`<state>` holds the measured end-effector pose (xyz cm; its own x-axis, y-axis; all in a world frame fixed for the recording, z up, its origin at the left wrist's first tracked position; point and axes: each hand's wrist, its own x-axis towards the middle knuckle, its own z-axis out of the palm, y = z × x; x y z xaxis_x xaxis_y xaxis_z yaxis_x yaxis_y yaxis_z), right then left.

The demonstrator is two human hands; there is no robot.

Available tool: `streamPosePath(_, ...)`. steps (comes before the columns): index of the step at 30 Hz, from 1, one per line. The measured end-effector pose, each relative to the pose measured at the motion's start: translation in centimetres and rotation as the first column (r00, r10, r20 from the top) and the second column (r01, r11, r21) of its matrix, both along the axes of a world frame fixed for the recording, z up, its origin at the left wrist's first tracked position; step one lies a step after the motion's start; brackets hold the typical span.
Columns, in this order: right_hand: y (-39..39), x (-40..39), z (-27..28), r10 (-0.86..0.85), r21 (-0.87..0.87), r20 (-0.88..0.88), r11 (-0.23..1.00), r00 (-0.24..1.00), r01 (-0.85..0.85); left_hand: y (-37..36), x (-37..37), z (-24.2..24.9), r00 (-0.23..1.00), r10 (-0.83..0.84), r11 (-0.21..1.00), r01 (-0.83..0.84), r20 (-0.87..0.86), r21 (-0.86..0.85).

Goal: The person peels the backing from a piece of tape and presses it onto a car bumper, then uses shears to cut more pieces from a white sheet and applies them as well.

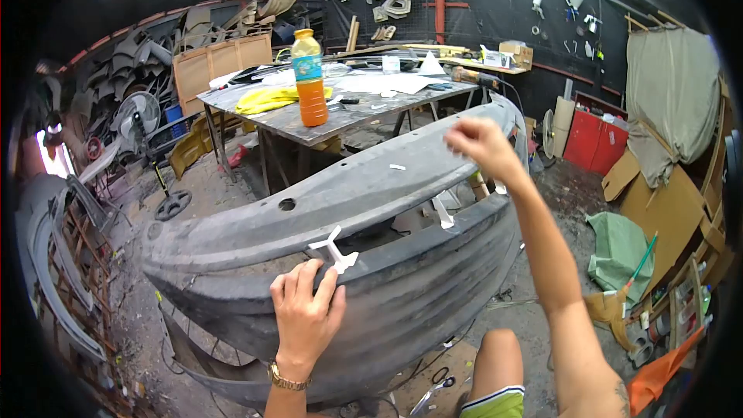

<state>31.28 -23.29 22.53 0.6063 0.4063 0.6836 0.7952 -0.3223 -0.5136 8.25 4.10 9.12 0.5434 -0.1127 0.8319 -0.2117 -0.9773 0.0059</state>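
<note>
A large grey moulded panel (364, 186), shaped like a car bumper, curves across the space before me. My left hand (303, 308) is open, its fingers lying on the panel's near upper edge. Just above those fingertips, a white bent strip (337, 252) is attached at the gap in the panel. Farther right along the gap is another white strip (443, 214). My right hand (481, 143) is raised over the panel's right end with its fingers curled and slightly blurred; whatever they may hold is hidden. A small white scrap (397, 167) lies on top.
Behind the panel stands a worktable (348, 120) bearing an orange drink bottle (311, 89), a yellow cloth (267, 101) and papers. Scissors (433, 393) lie on the floor by my knee. At right are a green sack (619, 251), a broom (611, 310) and cardboard (665, 220).
</note>
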Motion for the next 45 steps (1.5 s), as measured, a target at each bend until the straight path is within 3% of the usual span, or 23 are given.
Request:
streamPosePath(1, -1.1, 4.4, 0.8, -0.02, -0.02, 0.028, 1.0, 0.999, 0.02, -0.2, 0.2, 0.2, 1.0, 0.0, 1.0, 0.001, -0.02, 0.017)
streamPosePath(2, -2.0, 7.6, 1.7, -0.032, -0.02, -0.102, 0.999, 0.994, 0.03, -0.4, 0.2, 0.2, 0.999, 0.026, 1.0, -0.026, -0.02, 0.016)
streamPosePath(5, -3.7, 15.4, 3.2, 0.115, 0.256, -0.465, 0.967, 0.878, 0.009, -1.0, 0.3, -0.1, 0.996, 0.082, 0.996, -0.081, -0.039, 0.032)
streamPosePath(9, -3.6, 26.4, 4.5, 0.081, 0.37, -0.587, 0.912, 0.806, 0.178, -1.5, 0.6, -0.6, 0.987, 0.153, 0.988, -0.152, -0.058, 0.02)
streamPosePath(11, -2.4, 29.4, 4.4, 0.099, 0.461, -0.584, 0.857, 0.806, 0.229, -1.6, 0.8, -0.7, 0.986, 0.158, 0.987, -0.157, -0.062, 0.01)
streamPosePath(15, 0.2, 37.3, 4.1, 0.371, 0.664, -0.622, 0.717, 0.689, 0.214, -2.4, 1.1, -0.7, 0.971, 0.222, 0.974, -0.226, -0.094, -0.036)
streamPosePath(18, 2.0, 41.7, 3.4, 0.484, 0.777, -0.562, 0.588, 0.67, 0.226, -2.6, 1.2, -0.8, 0.963, 0.25, 0.963, -0.258, -0.102, -0.077)
streamPosePath(21, 2.4, 48.3, 1.9, 0.722, 0.875, -0.482, 0.43, 0.497, 0.224, -3.0, 1.3, -0.2, 0.962, 0.249, 0.964, -0.258, -0.111, -0.07)
streamPosePath(22, 3.6, 50.3, 1.6, 0.69, 0.891, -0.447, 0.402, 0.569, 0.212, -3.0, 1.2, 0.1, 0.959, 0.252, 0.963, -0.262, -0.13, -0.061)
streamPosePath(23, 3.9, 54.3, 1.1, 0.794, 0.903, -0.422, 0.409, 0.437, 0.129, -3.1, 1.3, 0.5, 0.951, 0.269, 0.958, -0.28, -0.149, -0.055)
streamPosePath(27, 6.7, 55.1, 1.6, 0.747, 0.821, -0.557, 0.561, 0.363, 0.104, -2.5, 0.5, 0.9, 0.962, 0.208, 0.969, -0.228, -0.176, -0.098)
streamPosePath(29, 7.6, 54.4, 2.1, 0.735, 0.815, -0.575, 0.555, 0.36, 0.168, -2.6, 0.4, 1.0, 0.958, 0.207, 0.969, -0.229, -0.2, -0.096)
streamPosePath(31, 7.6, 56.1, 2.6, 0.801, 0.835, -0.549, 0.522, 0.238, 0.172, -2.8, -0.1, 1.1, 0.956, 0.209, 0.968, -0.232, -0.206, -0.095)
streamPosePath(35, 6.3, 55.6, 4.2, 0.912, 0.92, -0.389, 0.391, 0.127, 0.009, -2.7, -0.1, 1.3, 0.958, 0.181, 0.974, -0.206, -0.22, -0.093)
streamPosePath(37, 4.6, 55.0, 5.0, 0.85, 0.912, -0.405, 0.401, 0.337, 0.083, -2.9, -0.1, 1.1, 0.963, 0.185, 0.976, -0.204, -0.195, -0.079)
streamPosePath(39, 2.2, 62.8, 5.0, 0.869, 0.903, -0.418, 0.43, 0.265, 0.014, -3.0, -0.2, 0.7, 0.964, 0.195, 0.975, -0.211, -0.181, -0.072)
streamPosePath(40, 1.1, 61.6, 4.9, 0.757, 0.854, -0.501, 0.511, 0.419, 0.097, -2.7, -0.2, 0.9, 0.963, 0.21, 0.974, -0.221, -0.167, -0.052)
streamPosePath(41, 0.4, 63.2, 4.7, 0.773, 0.855, -0.519, 0.468, 0.366, 0.224, -2.6, -0.4, 0.8, 0.967, 0.196, 0.977, -0.207, -0.162, -0.051)
streamPosePath(43, -0.6, 65.3, 2.6, 0.887, 0.934, -0.348, 0.354, 0.303, 0.037, -2.7, -0.2, 0.6, 0.966, 0.223, 0.974, -0.227, -0.134, -0.01)
streamPosePath(44, -2.0, 62.1, 3.1, 0.759, 0.822, -0.568, 0.539, 0.318, 0.183, -2.9, -0.1, 0.6, 0.968, 0.227, 0.973, -0.23, -0.111, -0.012)
streamPosePath(45, -2.0, 53.7, 4.1, 0.624, 0.742, -0.669, 0.592, 0.404, 0.314, -3.2, -0.2, 0.8, 0.967, 0.23, 0.972, -0.234, -0.11, -0.024)
